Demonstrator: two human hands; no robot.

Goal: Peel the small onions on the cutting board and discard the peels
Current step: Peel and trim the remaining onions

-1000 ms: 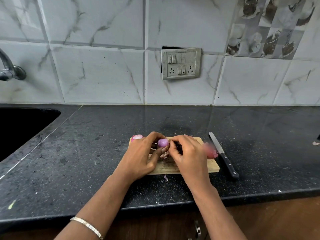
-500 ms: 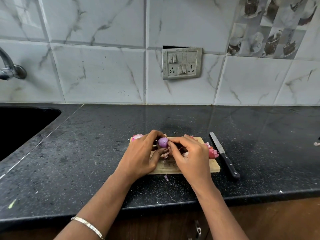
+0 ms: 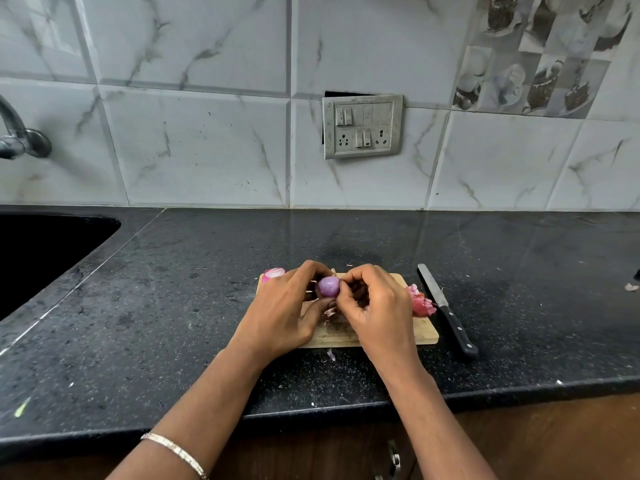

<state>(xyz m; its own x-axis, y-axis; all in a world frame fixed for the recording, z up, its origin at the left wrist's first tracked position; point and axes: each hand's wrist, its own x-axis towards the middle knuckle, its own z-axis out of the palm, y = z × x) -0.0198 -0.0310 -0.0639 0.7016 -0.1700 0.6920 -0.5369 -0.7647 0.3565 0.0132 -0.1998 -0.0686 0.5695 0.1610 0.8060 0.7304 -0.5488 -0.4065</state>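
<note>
Purple little onion [image 3: 328,285] sits pinched in the left hand [image 3: 284,315] just above the cutting board's [image 3: 424,332] far edge, so the right hand [image 3: 379,306] fingertips can pick at its skin. Peels [image 3: 419,301] pile at the board's right edge, probably parked for binning, and the knife [image 3: 445,308] lies on the worktop [image 3: 156,306] alongside, out of the way.

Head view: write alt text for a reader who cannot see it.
The left hand grips a small onion above the cutting board while the right hand pinches its side. Peels and a knife lie to the right.
</note>
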